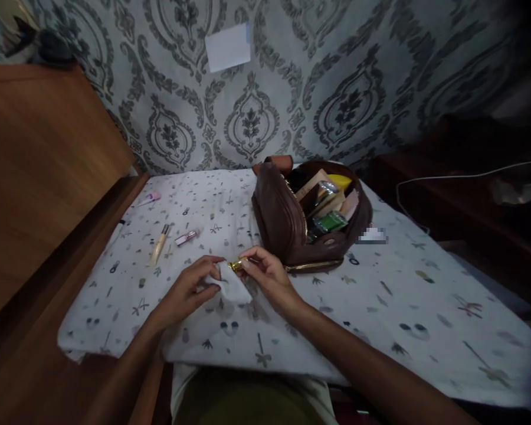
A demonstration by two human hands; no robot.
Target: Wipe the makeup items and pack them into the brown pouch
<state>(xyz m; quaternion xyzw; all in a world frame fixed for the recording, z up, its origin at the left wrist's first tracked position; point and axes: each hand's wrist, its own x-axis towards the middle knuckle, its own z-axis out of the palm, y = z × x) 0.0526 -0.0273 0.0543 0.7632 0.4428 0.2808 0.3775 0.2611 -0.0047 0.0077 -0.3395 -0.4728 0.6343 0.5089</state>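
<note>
My left hand [192, 288] pinches a white cloth or wipe [235, 289], which hangs down toward the tabletop. Between the fingertips of my right hand [269, 276] is a small shiny gold tube [235, 265], its left end against the cloth. What kind of tube it is, I cannot make out. Just beyond my right hand stands a brown leather handbag [274, 212], unzipped and packed with packets, among them a green packet [330, 221] and a yellow item [340, 181]. Left of my hands lie a slim beige cosmetic tube [159, 245] and a small pinkish box-like item [186, 237].
A white patterned cloth [380, 330] covers the table. At its far left lies a pink item [150, 197]. A wooden panel [39, 159] rises along the left side. A white cable [460, 176] crosses the dark furniture at right. Paper [228, 48] hangs on the patterned wall.
</note>
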